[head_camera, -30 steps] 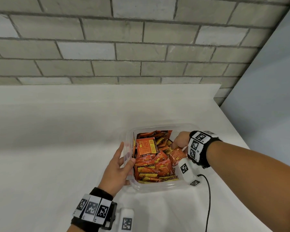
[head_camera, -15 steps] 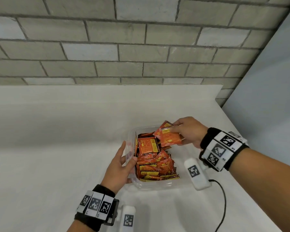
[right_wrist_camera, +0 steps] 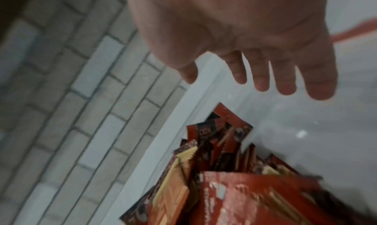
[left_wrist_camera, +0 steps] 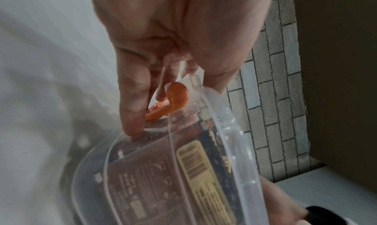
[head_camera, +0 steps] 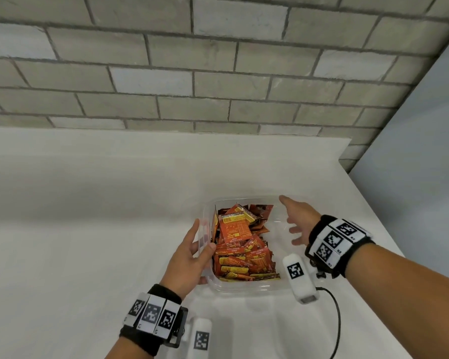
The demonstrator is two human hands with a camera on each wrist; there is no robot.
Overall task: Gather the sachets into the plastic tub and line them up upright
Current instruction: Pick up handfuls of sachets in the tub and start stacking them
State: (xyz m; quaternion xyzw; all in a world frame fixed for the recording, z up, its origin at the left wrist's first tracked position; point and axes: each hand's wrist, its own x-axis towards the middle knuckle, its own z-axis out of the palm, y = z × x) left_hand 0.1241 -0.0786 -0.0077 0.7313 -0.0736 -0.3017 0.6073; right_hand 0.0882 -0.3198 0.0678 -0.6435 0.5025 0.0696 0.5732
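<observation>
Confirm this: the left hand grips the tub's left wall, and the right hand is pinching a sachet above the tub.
Not quite. The left hand does grip the tub's left wall, but the right hand holds nothing: its fingers are spread open above the sachets. The right wrist view shows this plainly.

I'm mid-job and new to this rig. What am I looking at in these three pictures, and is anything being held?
No machine here: a person's two bare hands, with marker bands and cameras on the wrists. The big picture comes from a head camera; the other two look along each hand. A clear plastic tub stands on the white table, holding red and yellow sachets, mostly jumbled, not yet lined up. The left hand grips the tub's left wall. The right hand hovers open over the tub's right side, holding nothing.
</observation>
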